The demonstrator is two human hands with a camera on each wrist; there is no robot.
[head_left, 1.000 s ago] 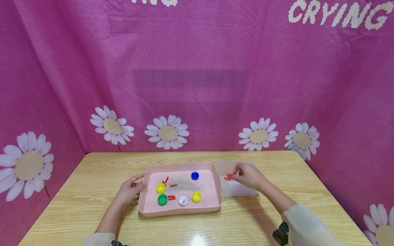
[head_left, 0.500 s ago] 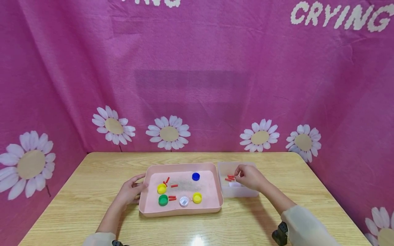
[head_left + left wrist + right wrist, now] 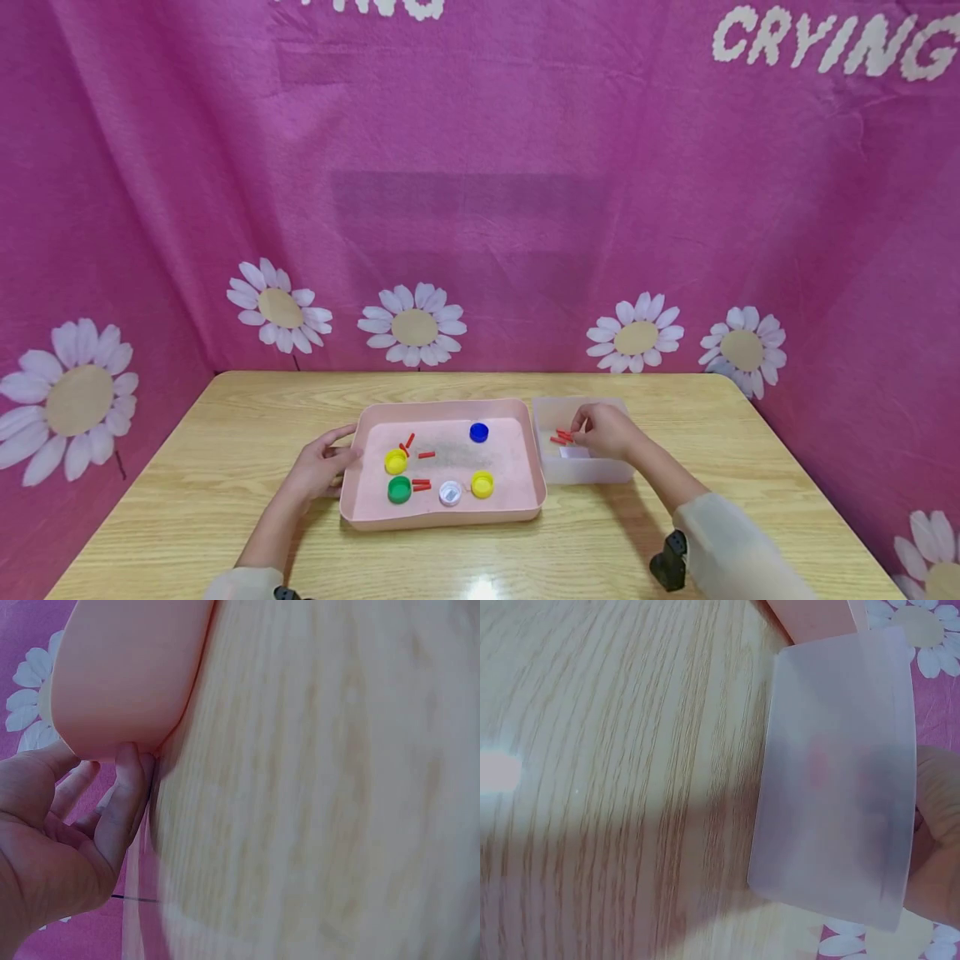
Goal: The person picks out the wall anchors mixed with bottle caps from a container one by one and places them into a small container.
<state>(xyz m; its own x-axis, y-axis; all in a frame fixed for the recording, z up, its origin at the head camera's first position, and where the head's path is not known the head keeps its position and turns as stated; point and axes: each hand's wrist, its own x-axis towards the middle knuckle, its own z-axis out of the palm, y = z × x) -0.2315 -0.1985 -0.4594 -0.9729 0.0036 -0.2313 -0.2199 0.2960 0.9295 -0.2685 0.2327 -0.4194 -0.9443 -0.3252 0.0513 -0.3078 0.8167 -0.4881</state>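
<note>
My left hand holds the left rim of a pink tray. In the left wrist view its thumb lies at the rim and its fingers press the tray's outer wall. My right hand reaches into a translucent plastic box beside the tray, its bent fingertips at several short red sticks. Whether they pinch one is too small to tell. The box wall blurs those fingers in the right wrist view. Inside the tray are yellow caps, a green cap, a blue cap and a white one.
Several more red sticks lie on the tray floor near the green and left yellow caps. A white piece is in the box. Tray and box sit side by side on a wooden table, with a pink flowered cloth behind.
The right hand has dipped slightly lower toward the red sticks in the box. The left hand keeps its hold on the tray. The whole head view has shifted a little.
</note>
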